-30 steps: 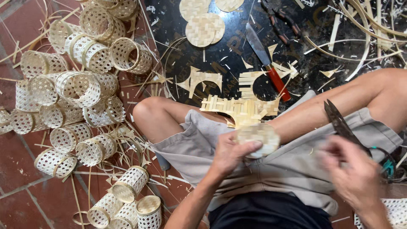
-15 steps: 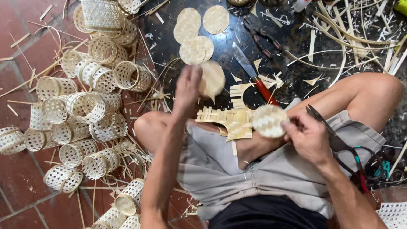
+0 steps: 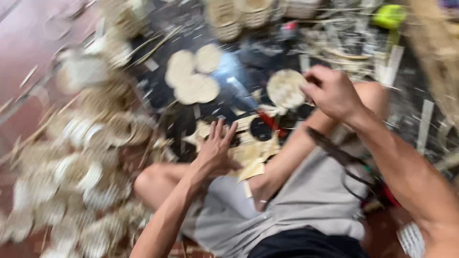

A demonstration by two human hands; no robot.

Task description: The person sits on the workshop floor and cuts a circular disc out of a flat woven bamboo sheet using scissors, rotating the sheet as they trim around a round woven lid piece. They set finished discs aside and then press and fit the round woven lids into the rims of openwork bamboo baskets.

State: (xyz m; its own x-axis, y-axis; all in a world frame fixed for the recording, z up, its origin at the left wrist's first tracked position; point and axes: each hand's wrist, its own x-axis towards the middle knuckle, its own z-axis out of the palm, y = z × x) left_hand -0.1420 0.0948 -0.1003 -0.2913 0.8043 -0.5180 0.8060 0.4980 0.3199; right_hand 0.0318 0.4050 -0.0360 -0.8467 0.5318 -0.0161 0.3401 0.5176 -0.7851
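Note:
The view is blurred by motion. My left hand (image 3: pixel 216 149) is spread open, fingers apart, resting on flat pale woven scraps (image 3: pixel 248 155) between my crossed legs. My right hand (image 3: pixel 333 91) is raised over my right knee and grips a round woven disc (image 3: pixel 285 88) by its edge. Three more round woven discs (image 3: pixel 193 76) lie on the dark mat (image 3: pixel 158 91) beyond my left hand. Dark scissors (image 3: pixel 334 153) rest on my grey shorts on the right thigh.
Several small woven cylinder baskets (image 3: pixel 81 157) are heaped on the reddish floor at left. A red-handled knife (image 3: pixel 270 122) lies by the scraps. More baskets (image 3: pixel 239 14) and loose strips (image 3: pixel 425 124) sit at the top and right. A green object (image 3: pixel 389 15) is at top right.
My left hand has dropped from holding a disc up in the air to the scraps, now holding nothing. My right hand has lifted its disc up and away from my lap. The camera swung.

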